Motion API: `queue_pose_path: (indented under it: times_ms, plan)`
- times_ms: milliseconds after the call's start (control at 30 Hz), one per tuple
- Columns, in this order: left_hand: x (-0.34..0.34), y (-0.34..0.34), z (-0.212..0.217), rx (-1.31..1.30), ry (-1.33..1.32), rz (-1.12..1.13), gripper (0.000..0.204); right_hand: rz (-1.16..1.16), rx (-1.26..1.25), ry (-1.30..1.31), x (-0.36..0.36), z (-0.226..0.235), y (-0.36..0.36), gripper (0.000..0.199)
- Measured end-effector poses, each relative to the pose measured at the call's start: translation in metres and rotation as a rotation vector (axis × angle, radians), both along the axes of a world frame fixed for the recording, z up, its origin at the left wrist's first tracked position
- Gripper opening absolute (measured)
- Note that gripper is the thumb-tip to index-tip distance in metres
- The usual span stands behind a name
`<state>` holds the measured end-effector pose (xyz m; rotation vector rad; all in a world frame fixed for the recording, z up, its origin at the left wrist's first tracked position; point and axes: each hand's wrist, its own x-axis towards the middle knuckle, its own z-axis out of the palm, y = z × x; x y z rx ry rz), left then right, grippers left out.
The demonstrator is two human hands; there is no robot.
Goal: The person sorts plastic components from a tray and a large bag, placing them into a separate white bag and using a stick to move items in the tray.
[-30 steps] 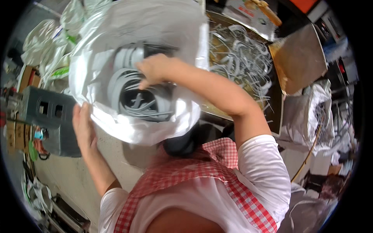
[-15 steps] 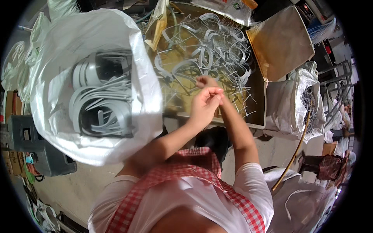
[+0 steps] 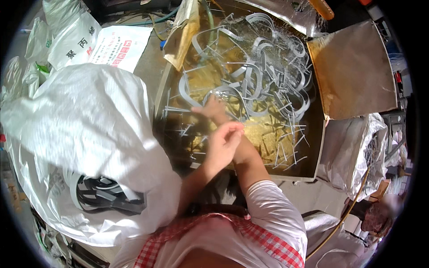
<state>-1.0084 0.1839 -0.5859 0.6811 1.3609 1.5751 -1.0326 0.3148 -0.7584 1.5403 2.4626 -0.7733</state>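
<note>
My right hand reaches leftward over a shallow tank of water, beside the nearest grey curved plastic strips. It is blurred, but its thumb and fingers look apart and nothing shows in them. My left hand hangs nearer to me, in front of my right forearm, with its fingers loosely curled together. I see no object in it, and whether it touches the forearm I cannot tell. Many grey strips, bent into loops, lie tangled at the far right of the tank. Thin pale sprue sticks float near the right front.
A large white woven sack stands at the left, with more grey strips inside it. A stained board leans at the tank's right. Another white sack with thin scraps sits there, near a long brown stick. A hose enters at the back.
My view has turned, so the tank sits more central. My right hand has swung left and farther over the water, with its fingers spreading. The white sack's rim has folded over its opening.
</note>
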Motion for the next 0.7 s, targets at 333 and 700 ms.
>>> queue_pose_path:
  times_ms: [333,700]
  plan:
    - [-0.021,0.019,-0.036,0.082,-0.035,0.082,0.022,0.129,-0.101,0.127,0.061,0.023,0.003,0.062]
    - [-0.048,0.030,-0.024,-0.388,-0.702,0.118,0.070,0.275,0.226,0.377,0.182,0.176,-0.053,0.029]
